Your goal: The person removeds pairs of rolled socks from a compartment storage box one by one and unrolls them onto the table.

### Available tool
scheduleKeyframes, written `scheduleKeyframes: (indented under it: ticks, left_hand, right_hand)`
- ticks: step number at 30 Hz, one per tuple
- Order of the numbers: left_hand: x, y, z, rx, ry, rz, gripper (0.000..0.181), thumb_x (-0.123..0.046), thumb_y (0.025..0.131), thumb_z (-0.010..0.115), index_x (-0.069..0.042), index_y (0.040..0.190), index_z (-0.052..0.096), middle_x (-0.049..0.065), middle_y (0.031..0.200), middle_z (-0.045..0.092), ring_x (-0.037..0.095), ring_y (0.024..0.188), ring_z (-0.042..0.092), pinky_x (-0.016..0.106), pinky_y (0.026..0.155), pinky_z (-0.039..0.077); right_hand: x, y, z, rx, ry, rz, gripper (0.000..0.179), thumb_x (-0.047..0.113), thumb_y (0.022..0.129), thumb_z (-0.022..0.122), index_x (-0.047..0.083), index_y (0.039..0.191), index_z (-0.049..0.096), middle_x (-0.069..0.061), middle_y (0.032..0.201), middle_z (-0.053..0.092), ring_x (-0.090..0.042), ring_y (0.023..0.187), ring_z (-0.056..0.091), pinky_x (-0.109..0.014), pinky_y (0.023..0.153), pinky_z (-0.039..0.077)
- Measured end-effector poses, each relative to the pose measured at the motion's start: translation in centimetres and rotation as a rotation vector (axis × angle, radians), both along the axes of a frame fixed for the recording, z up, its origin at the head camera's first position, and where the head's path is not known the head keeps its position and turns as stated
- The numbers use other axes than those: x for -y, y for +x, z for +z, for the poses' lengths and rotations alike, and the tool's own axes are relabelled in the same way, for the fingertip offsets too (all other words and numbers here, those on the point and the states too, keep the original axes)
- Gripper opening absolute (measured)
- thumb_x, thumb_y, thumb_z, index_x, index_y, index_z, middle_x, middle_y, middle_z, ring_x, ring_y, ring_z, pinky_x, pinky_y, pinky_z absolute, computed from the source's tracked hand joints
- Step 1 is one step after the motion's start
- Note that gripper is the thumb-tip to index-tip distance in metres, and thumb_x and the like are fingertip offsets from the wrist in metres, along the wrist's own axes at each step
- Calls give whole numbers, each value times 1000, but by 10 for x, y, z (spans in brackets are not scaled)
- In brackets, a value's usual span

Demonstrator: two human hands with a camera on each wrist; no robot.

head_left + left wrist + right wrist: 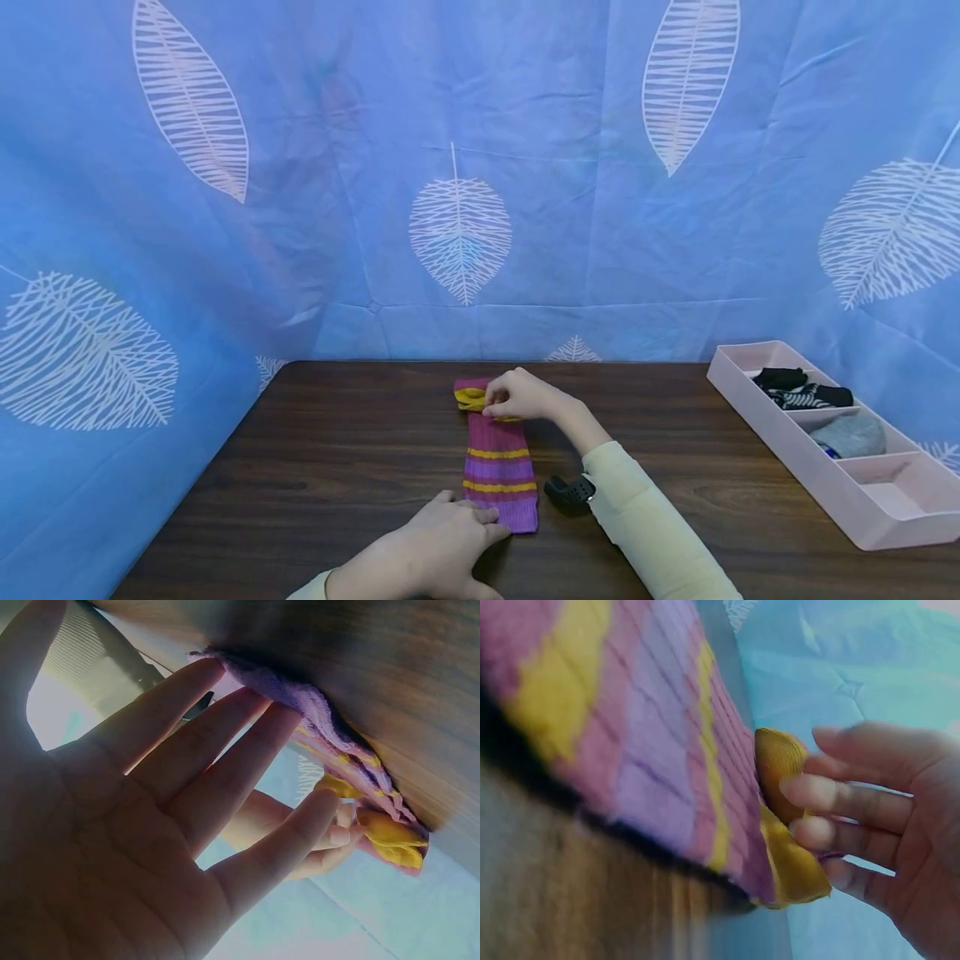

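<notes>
A knitted sock (498,468) with maroon, purple and yellow stripes lies lengthwise on the dark wooden table. Its far end is folded over in a yellow and maroon bundle. My right hand (522,394) pinches that folded end with fingertips and thumb; the right wrist view shows its curled fingers against the yellow fabric (799,862). At the near end, my left hand (442,546) rests its outstretched fingertips on the purple cuff (516,516). From the left wrist view, the fingers are spread and nearly straight along the cuff's edge (300,697).
To the right stands a pale pink divided box (795,462). Black patterned socks (802,390) lie in its far part and a grey bundle (851,436) in the middle one. A black strap (568,492) hangs at the right wrist. Blue leaf-print cloth (360,208) hangs behind the table.
</notes>
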State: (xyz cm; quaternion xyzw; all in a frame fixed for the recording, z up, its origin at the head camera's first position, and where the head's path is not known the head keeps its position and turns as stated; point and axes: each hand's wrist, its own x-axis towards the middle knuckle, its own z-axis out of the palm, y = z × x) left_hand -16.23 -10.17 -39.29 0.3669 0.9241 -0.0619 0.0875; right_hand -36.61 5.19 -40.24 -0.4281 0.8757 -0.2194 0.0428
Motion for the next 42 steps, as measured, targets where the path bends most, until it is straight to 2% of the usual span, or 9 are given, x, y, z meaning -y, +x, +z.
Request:
scheduleKeyframes:
  ticks: [3, 7, 11, 14, 18, 24, 31, 37, 42]
  left_hand:
    - [0, 0, 0, 6, 2, 3, 67, -71, 72, 49, -32, 126, 50, -9, 127, 53, 10, 115, 51, 46, 89, 44]
    - [0, 0, 0, 3, 6, -2, 67, -71, 72, 50, -31, 126, 50, -9, 126, 53, 10, 116, 51, 46, 89, 43]
    - [-1, 0, 0, -13, 7, -3, 67, -71, 72, 50, -30, 125, 51, -9, 126, 54, 10, 115, 52, 46, 89, 44]
    - [-1, 1, 0, -31, 6, -3, 67, -71, 71, 51, -30, 125, 52, -9, 125, 54, 10, 115, 52, 46, 88, 44]
    - [-1, 0, 0, -51, 4, -15, 67, -72, 71, 50, -31, 125, 52, -9, 125, 55, 9, 114, 52, 45, 87, 45]
    - [-2, -1, 0, -55, 38, -57, 62, -72, 72, 50, -29, 117, 56, -13, 113, 61, 4, 103, 57, 41, 84, 45]
    - [-2, -1, 6, 0, 76, -26, 57, -71, 71, 51, -28, 108, 57, -15, 95, 65, -1, 82, 58, 39, 80, 46]
    - [-4, 6, 4, -48, 8, 33, 52, -68, 71, 55, -28, 102, 60, -15, 88, 65, 1, 77, 58, 37, 76, 46]
    - [-1, 16, -2, -190, -57, 84, 44, -64, 68, 62, -28, 94, 62, -14, 82, 64, 5, 73, 59, 36, 70, 43]
  right_hand:
    - [2, 3, 2, 20, 16, 42, 18, 29, 84, 62, 18, 94, 71, 7, 90, 68, -1, 72, 59, -19, 64, 48]
    - [3, 4, 2, -1, 33, 54, 25, 31, 84, 61, 18, 104, 68, 2, 111, 65, -8, 97, 59, -26, 82, 48]
    - [2, 3, 1, -61, 64, 69, 35, 33, 84, 60, 17, 115, 62, -4, 132, 50, -22, 128, 40, -41, 102, 35]
    - [0, 2, 0, -106, 112, 53, 44, 39, 85, 57, 19, 124, 55, -4, 142, 37, -27, 137, 22, -50, 106, 25]
    - [-3, 0, -4, -151, 192, 7, 54, 51, 84, 52, 25, 132, 46, 0, 148, 26, -29, 140, 10, -56, 106, 18]
    - [-10, -3, -10, -153, 278, -63, 64, 60, 83, 46, 27, 137, 38, 2, 150, 18, -29, 140, 5, -56, 108, 13]
    - [-14, -7, -16, -162, 323, -136, 71, 62, 83, 44, 20, 139, 34, -1, 151, 15, -27, 140, 5, -55, 108, 13]
    - [-15, -10, -18, -162, 367, -182, 69, 61, 84, 42, 18, 138, 35, -1, 152, 13, -26, 141, 3, -54, 108, 13]
    - [-15, -9, -16, -151, 378, -166, 67, 58, 85, 43, 15, 136, 39, 0, 151, 16, -26, 141, 4, -55, 108, 12]
